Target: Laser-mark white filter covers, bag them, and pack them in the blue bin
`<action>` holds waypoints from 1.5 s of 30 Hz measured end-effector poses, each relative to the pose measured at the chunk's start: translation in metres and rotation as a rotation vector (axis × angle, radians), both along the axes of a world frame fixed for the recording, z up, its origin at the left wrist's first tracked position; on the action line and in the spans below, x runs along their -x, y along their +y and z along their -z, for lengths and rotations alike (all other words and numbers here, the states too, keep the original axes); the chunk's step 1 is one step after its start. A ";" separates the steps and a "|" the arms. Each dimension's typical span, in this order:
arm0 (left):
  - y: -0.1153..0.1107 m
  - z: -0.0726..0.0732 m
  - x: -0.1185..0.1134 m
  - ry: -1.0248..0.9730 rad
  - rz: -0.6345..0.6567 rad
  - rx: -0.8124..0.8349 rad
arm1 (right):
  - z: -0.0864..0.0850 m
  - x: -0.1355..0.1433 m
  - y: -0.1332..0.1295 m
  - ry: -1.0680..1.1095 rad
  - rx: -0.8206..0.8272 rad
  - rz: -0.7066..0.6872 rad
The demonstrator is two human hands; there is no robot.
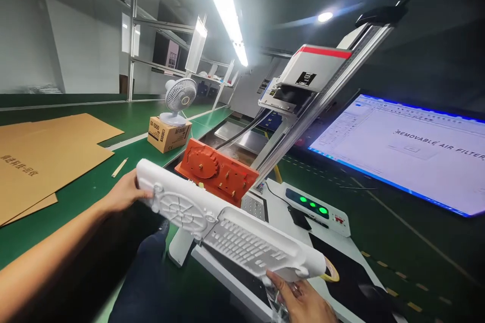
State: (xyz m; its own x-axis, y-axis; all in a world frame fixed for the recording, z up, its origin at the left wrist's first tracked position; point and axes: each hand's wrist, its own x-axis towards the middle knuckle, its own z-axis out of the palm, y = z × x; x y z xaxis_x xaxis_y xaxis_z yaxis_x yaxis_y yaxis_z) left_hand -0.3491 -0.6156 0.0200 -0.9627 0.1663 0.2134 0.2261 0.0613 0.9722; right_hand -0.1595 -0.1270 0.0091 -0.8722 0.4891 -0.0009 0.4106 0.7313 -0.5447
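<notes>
A long white plastic housing with a round spoked grille and a slotted vent is held up in front of me, sloping down to the right. My left hand grips its left end, thumb on the near face. At the lower right, my right hand pinches its bottom edge; clear crumpled plastic shows beside those fingers. Just beyond the housing stands an orange fixture plate with a round disc and small brass pegs, under the white head of a marking machine on a slanted metal column.
A small fan stands on a cardboard box at the back. Flat cardboard sheets lie on the green table at left. To the right are a control panel with green lights, a tape roll and a monitor.
</notes>
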 end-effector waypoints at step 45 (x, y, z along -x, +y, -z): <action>0.126 0.030 0.275 0.138 -0.244 0.370 | 0.011 0.239 0.073 -0.162 -0.288 0.036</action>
State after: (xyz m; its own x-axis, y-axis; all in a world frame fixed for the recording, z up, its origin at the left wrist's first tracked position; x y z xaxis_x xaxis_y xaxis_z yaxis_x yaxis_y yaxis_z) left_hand -0.6244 -0.4894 -0.0102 -0.9498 0.0274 0.3117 0.2879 0.4662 0.8365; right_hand -0.3982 -0.0543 -0.0024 -0.8540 0.5202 0.0052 0.5036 0.8291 -0.2430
